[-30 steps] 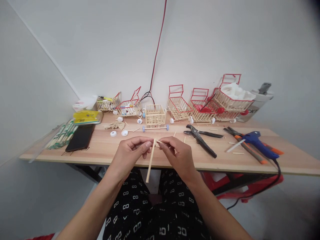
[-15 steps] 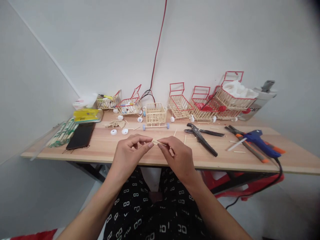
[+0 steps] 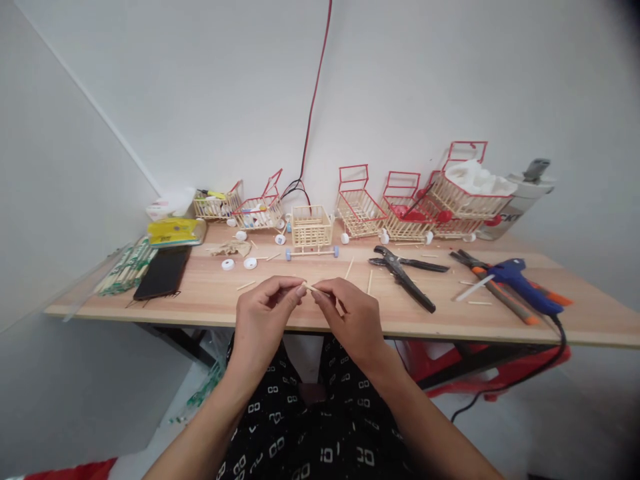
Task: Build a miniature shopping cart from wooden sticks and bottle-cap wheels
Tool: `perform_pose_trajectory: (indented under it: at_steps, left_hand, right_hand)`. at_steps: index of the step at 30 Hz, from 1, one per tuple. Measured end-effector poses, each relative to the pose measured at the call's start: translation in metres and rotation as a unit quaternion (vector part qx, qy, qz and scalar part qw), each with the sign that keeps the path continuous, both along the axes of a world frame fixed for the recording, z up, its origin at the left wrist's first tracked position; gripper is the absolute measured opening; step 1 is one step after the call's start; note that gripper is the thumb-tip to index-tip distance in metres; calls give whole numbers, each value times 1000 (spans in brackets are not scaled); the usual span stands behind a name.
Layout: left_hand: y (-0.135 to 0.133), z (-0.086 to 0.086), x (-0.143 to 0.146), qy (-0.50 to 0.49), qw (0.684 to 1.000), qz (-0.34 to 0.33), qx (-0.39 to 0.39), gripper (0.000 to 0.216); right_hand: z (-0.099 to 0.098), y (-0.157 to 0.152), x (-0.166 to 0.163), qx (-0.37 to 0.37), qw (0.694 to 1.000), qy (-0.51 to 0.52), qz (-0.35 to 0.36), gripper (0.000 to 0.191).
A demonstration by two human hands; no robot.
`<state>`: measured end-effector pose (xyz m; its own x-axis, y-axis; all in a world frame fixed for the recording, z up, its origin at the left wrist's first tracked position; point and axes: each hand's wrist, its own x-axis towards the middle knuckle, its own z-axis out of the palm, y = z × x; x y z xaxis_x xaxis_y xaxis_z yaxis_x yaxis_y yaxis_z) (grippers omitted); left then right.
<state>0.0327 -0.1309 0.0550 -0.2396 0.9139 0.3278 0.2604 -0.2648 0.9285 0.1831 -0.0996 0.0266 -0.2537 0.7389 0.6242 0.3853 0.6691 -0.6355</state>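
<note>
Above the table's front edge, my left hand [image 3: 267, 310] and my right hand [image 3: 353, 313] meet almost fingertip to fingertip. Both are closed in a pinch on a short wooden stick [image 3: 309, 287], most of which the fingers cover. Just behind them stands a small unpainted stick cart [image 3: 312, 230] with pale blue wheels. Loose sticks lie near the hands, one stick [image 3: 246, 285] on the left and another stick [image 3: 370, 282] on the right. Two white round wheels [image 3: 250, 263] rest on the wood beyond my left hand.
Several red-trimmed stick carts [image 3: 361, 212] line the wall. Black-handled pliers [image 3: 403, 277], orange-handled pliers [image 3: 505, 297] and a blue glue gun [image 3: 523, 283] lie right. A black phone [image 3: 163, 273], bundled sticks [image 3: 127, 267] and a yellow packet [image 3: 175, 232] are at left.
The hands have drawn slightly closer together. Two crossing stick pieces showed between the fingers before; one short piece shows now. A loose stick is now visible beside my left hand.
</note>
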Motion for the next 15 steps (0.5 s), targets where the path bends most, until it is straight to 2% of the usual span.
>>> perform_pose_trajectory:
  at_steps: [8, 15]
  left_hand:
    - [6, -3, 5, 7, 999, 14, 31, 13]
    - [42, 4, 6, 4, 997, -18, 74, 14]
  right_hand:
    - [-1, 5, -3, -12, 1000, 22, -17, 20]
    - [8, 37, -1, -3, 999, 45, -14, 20]
